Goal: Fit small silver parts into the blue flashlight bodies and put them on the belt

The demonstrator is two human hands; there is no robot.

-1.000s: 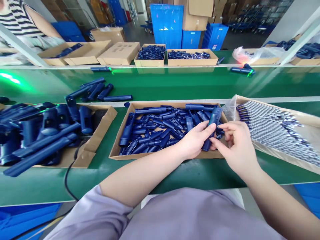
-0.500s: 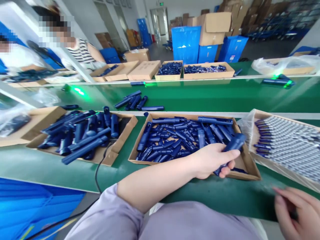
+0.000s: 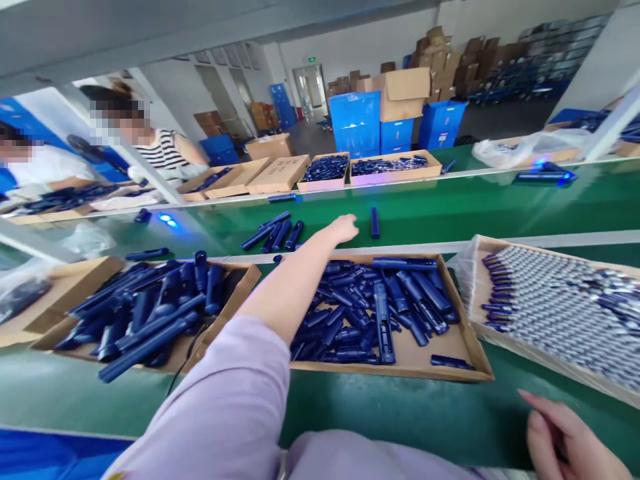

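My left hand reaches over the green belt, fingers loosely bent and slightly apart, with nothing visible in them. Just right of it, a dark blue tube lies on the belt, apart from the fingers. Below my forearm is a shallow cardboard tray of small blue parts and larger blue tubes. At the lower right, my right hand hovers by the table's front edge, half curled with a gap between the fingers and nothing visible in it.
On the left stands a cardboard tray heaped with blue tubes. A plastic-lined box of rows of silver-ended parts sits at the right. Several blue tubes lie on the belt. Across it are more trays and a person in a striped top.
My left hand has moved from the middle tray forward and left to the belt and let go of the blue tube, which now lies there. The view has shifted. My right hand looks much the same.
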